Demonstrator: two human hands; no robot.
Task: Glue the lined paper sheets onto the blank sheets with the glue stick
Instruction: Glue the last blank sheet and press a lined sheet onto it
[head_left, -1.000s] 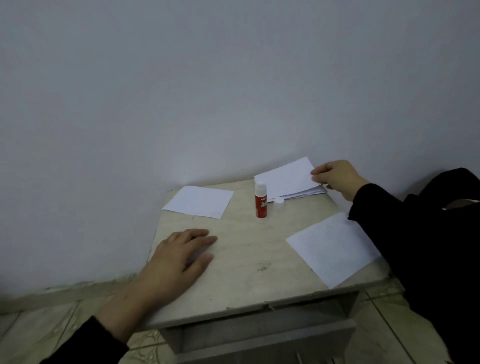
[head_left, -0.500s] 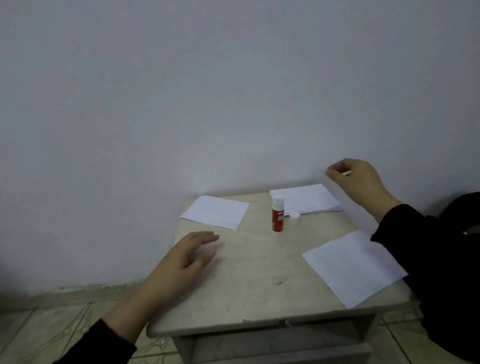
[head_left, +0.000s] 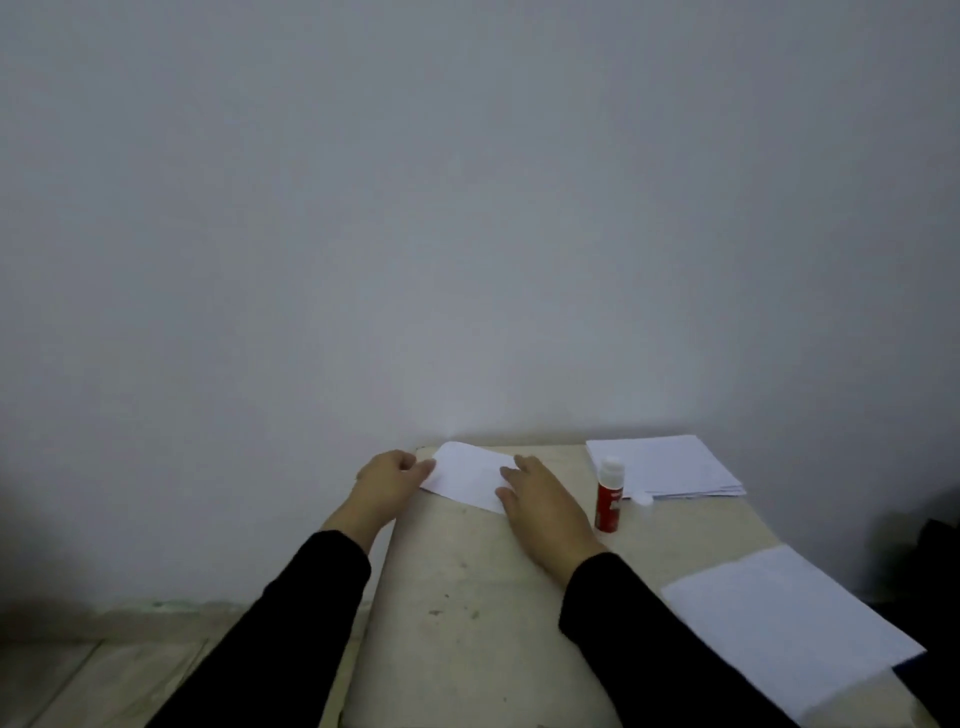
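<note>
Both hands moved to the far-left sheet; right hand left the stack.

Left hand (head_left: 387, 480) pinches the small sheet (head_left: 467, 475) at its left edge; right hand (head_left: 540, 501) lies flat, fingers straight, on its right. Glue stick (head_left: 609, 493) upright, uncapped, cap (head_left: 642, 500) beside; paper stack (head_left: 662, 466) far right; lined sheet (head_left: 789, 623) near right. Advice: slide the sheet near, flat, uncreased.
</note>
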